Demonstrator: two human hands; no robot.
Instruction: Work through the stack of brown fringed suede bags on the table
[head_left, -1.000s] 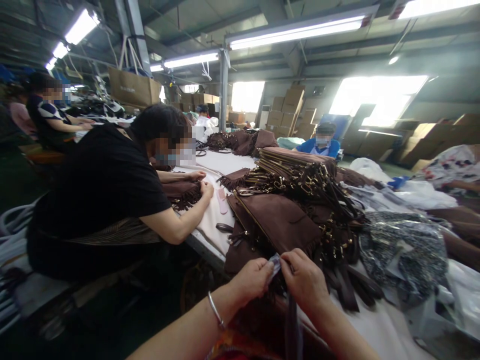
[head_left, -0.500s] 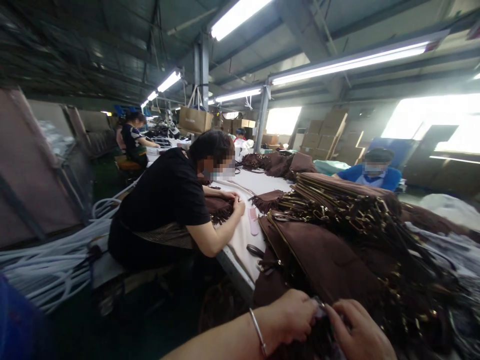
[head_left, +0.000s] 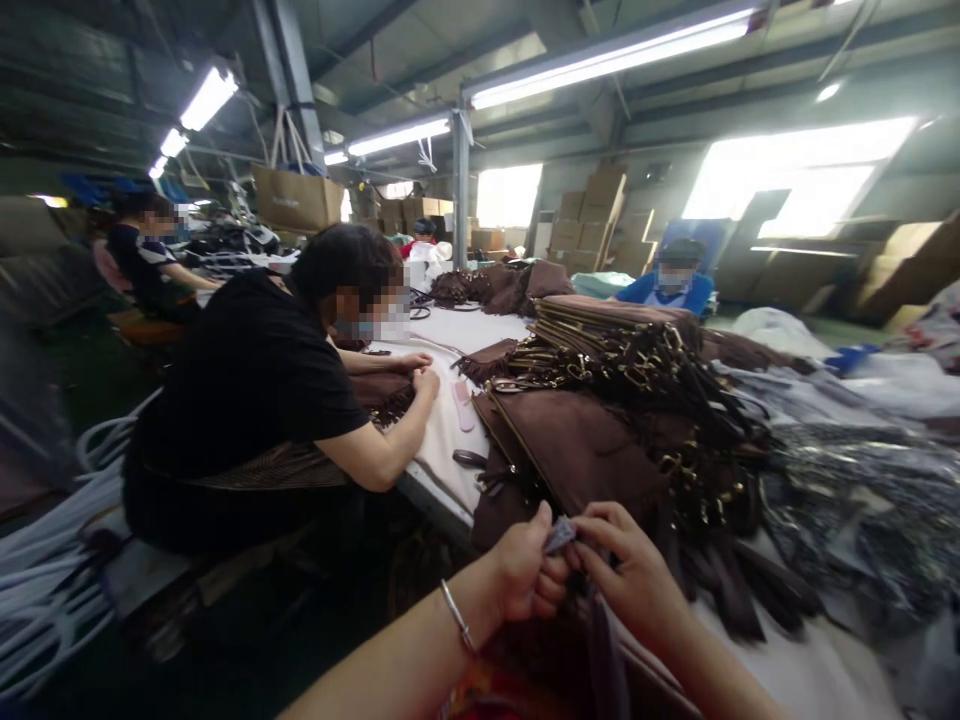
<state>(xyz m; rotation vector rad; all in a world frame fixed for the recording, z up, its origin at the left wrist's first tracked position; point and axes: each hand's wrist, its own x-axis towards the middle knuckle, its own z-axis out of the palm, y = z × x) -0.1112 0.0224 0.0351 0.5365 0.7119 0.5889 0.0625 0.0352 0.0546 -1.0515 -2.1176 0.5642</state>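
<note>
My left hand (head_left: 527, 572), with a silver bangle on its wrist, is closed around a small crumpled grey piece (head_left: 559, 535) that looks like thin wrap. The thumb presses on it from the left. My right hand (head_left: 626, 572) meets it from the right, fingertips pinched together at its edge. Below the hands hangs a dark strap (head_left: 609, 655); its upper end is hidden by the fingers. Just beyond my hands lies a brown bag (head_left: 592, 455) with a gold zip along its edge.
A stack of brown bags (head_left: 615, 318) with gold clasps and straps stands behind. Clear plastic wrap (head_left: 832, 510) heaps at the right. A pink comb (head_left: 463, 405) lies on the white table (head_left: 442, 400). A co-worker in black (head_left: 247, 390) leans over it at left; another person in blue (head_left: 675, 285) sits across.
The view has swung to the right. My hands have come up and show more fully, with the grey piece now plain between them. The co-worker in black stays bent over the table.
</note>
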